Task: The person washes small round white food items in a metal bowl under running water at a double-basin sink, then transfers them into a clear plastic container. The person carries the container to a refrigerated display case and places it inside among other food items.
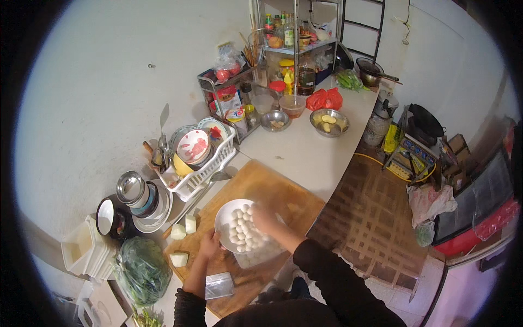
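Note:
In my left hand (pixel 210 244) is the near left rim of a white plate (pixel 223 216), tilted above the wooden cutting board (pixel 253 180). Several small round white balls (pixel 243 229) lie on the plate. My right hand (pixel 263 218) is over the plate's right side, blurred, its fingertips near the balls; whether it holds one I cannot tell. Under the plate's near edge sits a clear plastic container (pixel 261 256) with pale round shapes in it. A clear rectangular piece of plastic (pixel 219 285) lies on the board near my left forearm. Pale peeled vegetable chunks (pixel 178 259) rest at the board's left.
Left of the board stand a white dish rack (pixel 204 175) with bowls, stacked metal bowls (pixel 130 187) and a bagged leafy vegetable (pixel 143 267). Beyond are a metal bowl with peeled yellow pieces (pixel 329 122), a small metal bowl (pixel 276 121) and a red plastic bag (pixel 325 99). The counter edge runs along the right.

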### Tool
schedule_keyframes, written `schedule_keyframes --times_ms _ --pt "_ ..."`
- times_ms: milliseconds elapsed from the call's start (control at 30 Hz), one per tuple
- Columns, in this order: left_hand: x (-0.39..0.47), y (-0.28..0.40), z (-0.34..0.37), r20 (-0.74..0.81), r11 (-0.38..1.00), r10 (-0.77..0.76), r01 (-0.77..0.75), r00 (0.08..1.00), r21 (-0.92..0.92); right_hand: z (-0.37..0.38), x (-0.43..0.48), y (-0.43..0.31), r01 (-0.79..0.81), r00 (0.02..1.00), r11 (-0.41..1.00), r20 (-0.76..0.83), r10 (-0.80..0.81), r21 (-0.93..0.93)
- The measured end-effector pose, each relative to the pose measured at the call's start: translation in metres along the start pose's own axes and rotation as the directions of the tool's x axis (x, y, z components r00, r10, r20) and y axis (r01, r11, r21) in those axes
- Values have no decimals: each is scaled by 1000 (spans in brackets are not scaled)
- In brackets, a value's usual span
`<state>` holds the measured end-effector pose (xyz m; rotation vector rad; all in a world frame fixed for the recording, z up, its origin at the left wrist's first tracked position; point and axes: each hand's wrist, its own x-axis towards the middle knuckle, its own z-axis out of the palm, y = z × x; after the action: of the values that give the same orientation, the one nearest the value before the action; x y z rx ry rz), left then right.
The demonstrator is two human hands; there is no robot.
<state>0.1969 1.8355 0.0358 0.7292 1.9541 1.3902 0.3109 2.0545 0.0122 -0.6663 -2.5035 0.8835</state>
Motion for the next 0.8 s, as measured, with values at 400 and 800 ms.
schedule_keyframes --times_ms 400,800 --pt "17 20 -20 -93 933 191 -151 977 328 18 15 9 -14 997 986 73 2 165" --pt "2 55 -22 -5 434 670 -386 742 814 -24 -21 24 -133 952 889 305 -9 439"
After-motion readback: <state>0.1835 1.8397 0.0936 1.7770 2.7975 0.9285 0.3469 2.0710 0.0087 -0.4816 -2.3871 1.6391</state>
